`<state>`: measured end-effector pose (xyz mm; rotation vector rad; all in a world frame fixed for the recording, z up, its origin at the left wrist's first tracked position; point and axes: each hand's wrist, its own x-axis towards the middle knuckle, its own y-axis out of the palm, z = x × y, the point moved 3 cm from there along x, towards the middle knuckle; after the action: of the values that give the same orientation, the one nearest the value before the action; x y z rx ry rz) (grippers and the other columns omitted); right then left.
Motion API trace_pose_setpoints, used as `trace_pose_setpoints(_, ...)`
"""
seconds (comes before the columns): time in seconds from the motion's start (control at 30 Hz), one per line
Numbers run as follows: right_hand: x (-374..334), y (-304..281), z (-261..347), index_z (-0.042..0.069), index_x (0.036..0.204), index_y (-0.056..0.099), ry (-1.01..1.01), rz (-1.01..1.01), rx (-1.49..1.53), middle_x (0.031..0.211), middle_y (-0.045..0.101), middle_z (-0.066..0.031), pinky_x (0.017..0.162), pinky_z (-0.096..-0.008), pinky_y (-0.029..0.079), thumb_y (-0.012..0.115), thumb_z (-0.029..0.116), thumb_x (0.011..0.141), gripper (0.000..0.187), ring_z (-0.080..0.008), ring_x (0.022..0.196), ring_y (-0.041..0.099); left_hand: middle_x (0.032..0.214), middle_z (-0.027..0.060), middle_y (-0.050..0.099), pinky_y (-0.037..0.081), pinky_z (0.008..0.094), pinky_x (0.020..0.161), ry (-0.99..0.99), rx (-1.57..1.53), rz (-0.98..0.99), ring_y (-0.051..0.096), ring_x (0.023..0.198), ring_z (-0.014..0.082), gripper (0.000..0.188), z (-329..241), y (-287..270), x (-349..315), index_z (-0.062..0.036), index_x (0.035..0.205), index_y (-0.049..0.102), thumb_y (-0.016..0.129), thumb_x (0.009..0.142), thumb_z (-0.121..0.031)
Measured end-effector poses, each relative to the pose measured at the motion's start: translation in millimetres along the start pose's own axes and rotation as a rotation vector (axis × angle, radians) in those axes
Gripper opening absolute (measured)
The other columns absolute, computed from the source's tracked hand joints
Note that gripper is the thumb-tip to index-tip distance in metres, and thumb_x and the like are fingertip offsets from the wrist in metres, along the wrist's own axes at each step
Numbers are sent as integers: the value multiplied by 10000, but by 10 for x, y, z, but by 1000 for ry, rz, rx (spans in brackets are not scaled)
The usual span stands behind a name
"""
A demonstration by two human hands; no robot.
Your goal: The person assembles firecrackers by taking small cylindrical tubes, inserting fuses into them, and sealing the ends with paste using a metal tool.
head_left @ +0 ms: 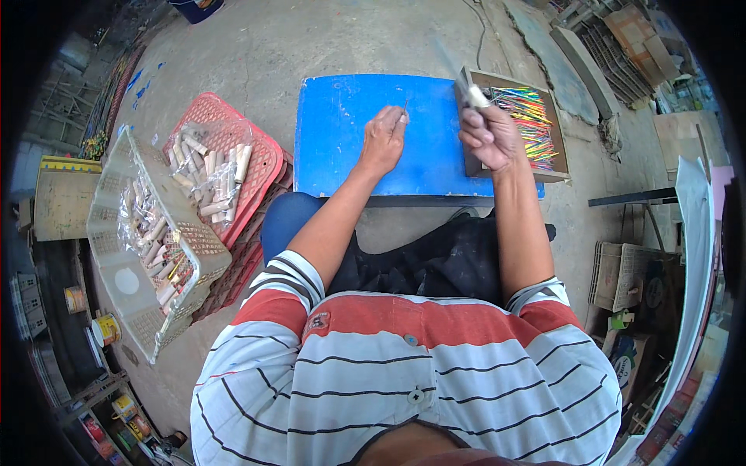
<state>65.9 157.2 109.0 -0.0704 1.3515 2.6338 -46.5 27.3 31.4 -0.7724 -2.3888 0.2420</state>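
My left hand is closed, its fingers pinching a thin dark stick that pokes up past the fingertips above the blue table. My right hand is raised at the table's right side, thumb and fingers closed around a small whitish piece. A pale see-through blur trails above that piece, so its kind cannot be made out. Behind my right hand, an open shallow box on the table holds many thin, brightly coloured sticks, some partly hidden by the hand.
Left of the table stands a pale plastic crate with bagged beige rolls. Beside it, stacked red baskets carry more bagged rolls. A cable lies on the concrete floor. Shelves with tape rolls line the left edge.
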Motion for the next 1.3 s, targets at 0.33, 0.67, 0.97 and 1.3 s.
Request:
trace_pose_setpoints(0.33,49,-166,-69,33,937,480,29,-218,-203,556,419,35,380,-206,276,429,134,885,124,-31,343,292,717,138,534,414,345,532,-4,-31,-16,548,575,233,160,17,14,-22,12,771,527,445,843,-105)
trace_pose_setpoints(0.67,60,-125,-3,49,923,491,-36,-88,75,529,397,49,363,-194,254,423,110,875,103,-25,342,290,695,134,519,408,348,528,19,-10,-39,537,564,238,160,47,-15,-26,13,772,529,447,840,-107)
trace_pose_setpoints(0.97,45,73,101,59,845,478,-15,176,189,537,405,24,370,-203,253,441,120,875,77,-38,344,273,739,156,537,415,366,568,-29,-7,-21,543,622,283,153,15,-28,-40,15,781,534,449,831,-102)
trace_pose_setpoints(1.3,106,-275,-16,77,901,467,102,-180,-113,526,391,44,357,-205,234,430,101,867,55,-33,331,265,762,152,546,419,359,580,88,-49,-109,547,639,282,140,-13,28,-51,19,776,541,462,821,-88)
